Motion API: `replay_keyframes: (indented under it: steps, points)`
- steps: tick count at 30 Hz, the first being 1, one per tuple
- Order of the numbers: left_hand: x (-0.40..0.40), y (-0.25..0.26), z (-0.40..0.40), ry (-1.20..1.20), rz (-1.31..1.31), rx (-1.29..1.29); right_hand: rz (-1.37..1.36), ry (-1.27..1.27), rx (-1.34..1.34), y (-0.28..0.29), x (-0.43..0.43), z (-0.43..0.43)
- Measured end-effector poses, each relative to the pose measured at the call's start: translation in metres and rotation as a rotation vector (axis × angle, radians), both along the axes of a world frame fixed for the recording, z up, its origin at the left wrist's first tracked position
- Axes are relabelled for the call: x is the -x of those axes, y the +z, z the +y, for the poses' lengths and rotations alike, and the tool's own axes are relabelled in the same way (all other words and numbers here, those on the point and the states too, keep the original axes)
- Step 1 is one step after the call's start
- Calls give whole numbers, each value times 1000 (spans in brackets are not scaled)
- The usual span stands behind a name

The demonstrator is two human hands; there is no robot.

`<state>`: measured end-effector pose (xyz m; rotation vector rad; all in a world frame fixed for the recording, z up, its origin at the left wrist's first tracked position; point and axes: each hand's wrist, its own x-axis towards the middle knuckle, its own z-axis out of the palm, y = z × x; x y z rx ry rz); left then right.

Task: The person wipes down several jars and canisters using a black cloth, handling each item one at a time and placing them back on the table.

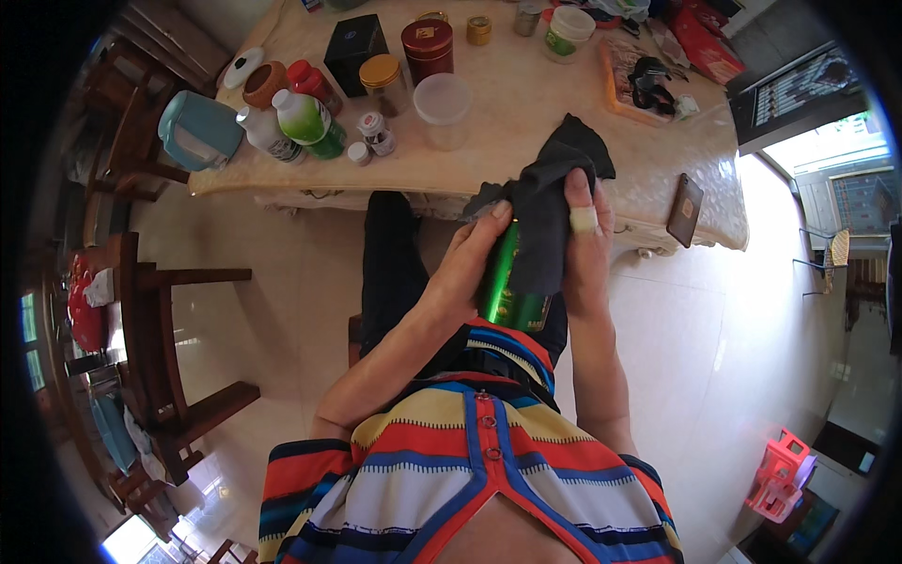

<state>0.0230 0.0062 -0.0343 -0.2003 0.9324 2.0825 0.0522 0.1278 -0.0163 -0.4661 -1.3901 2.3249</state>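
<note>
Between my two hands, over my lap, is a shiny green canister (504,282) with small gold print. A dark grey cloth (546,225) drapes over its upper part and hides that end. My left hand (472,250) grips the canister's left side, its thumb against the cloth's edge. My right hand (588,243) holds the cloth against the right side, and a pale wrap circles one of its fingers. Beyond my hands, the loose end of the cloth rises in folds over the table's front edge.
A marble-patterned table (507,113) lies ahead. On its left stand a green-and-white bottle (310,123), a clear tub (442,113), a yellow-lidded jar (384,81) and a blue-grey pitcher (199,130). A phone (683,211) rests near the right front edge. An orange tray (620,92) sits farther back.
</note>
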Motion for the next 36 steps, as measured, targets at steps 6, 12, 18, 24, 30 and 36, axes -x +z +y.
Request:
replay_keyframes:
  steps: [6,12,18,24,30,36]
  points:
    - [2,22,-5,42,4,129,9,121,-304,-16,-9,0]
    - [7,-10,-17,59,397,62,213,272,-1079,-3,-29,-19]
    - [-2,13,-7,49,33,85,97,211,-746,1,-5,-3]
    - [-5,16,-5,-53,138,150,-128,-10,-316,-16,1,0]
    - [5,13,-8,3,37,-124,82,169,-408,-22,-20,-10]
    - [4,0,-8,-19,133,-127,250,273,-682,-4,-8,5]
